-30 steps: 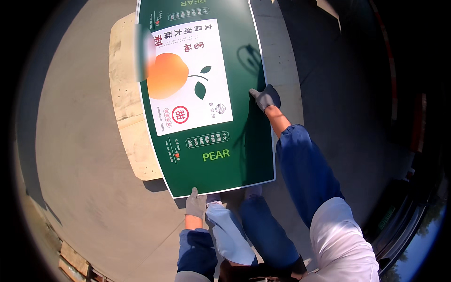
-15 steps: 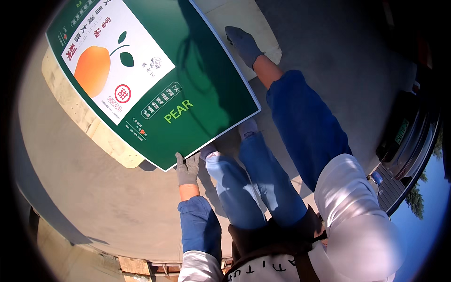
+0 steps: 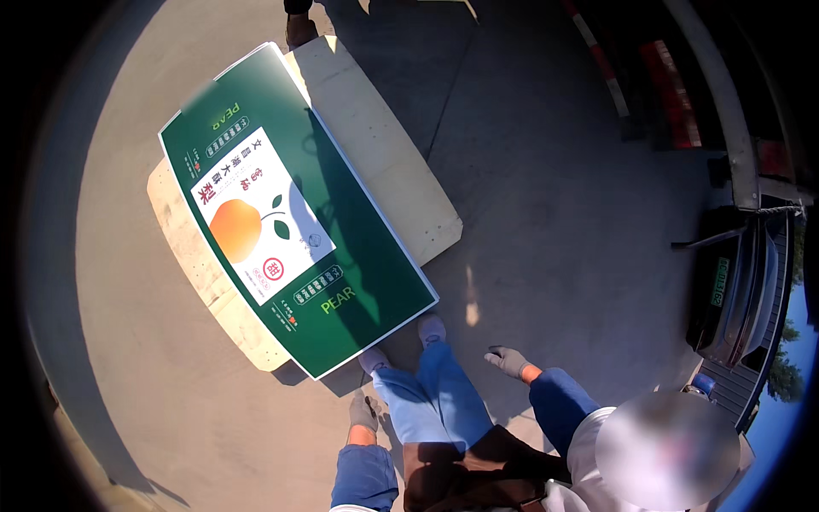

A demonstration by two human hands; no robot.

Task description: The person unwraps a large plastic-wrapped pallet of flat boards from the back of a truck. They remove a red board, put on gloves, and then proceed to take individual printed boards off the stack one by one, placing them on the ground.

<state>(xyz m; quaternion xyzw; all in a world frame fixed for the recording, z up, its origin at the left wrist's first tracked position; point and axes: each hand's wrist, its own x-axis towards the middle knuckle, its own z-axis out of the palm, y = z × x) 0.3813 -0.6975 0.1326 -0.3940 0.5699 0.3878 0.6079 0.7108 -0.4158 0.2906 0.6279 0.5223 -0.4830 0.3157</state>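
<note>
A large green printed sheet (image 3: pixel 384 290) with a white panel and an orange pear picture lies flat on a pale wooden board (image 3: pixel 375 145), turned slightly askew to it. Both my hands wear grey gloves and are off the sheet. My left hand (image 3: pixel 364 411) hangs below the sheet's near left corner, beside my leg, its fingers loosely stretched and holding nothing. To the right of my legs is my right hand (image 3: pixel 509 362), also bare of any object, with thumb and fingers apart. The near corners of the sheet overhang the board.
At the far end of the board, part of another person in dark clothing (image 3: pixel 300 27) shows. A dark vehicle (image 3: pixel 725 290) stands at the right, with a red-and-white striped bar (image 3: pixel 670 94) beyond it. My shoes (image 3: pixel 432 329) are close to the sheet's near edge, on concrete floor (image 3: pixel 520 230).
Both my hands have come away from the sheet: the left from its near edge, the right drawn back from its right side. The sheet and board now appear farther off.
</note>
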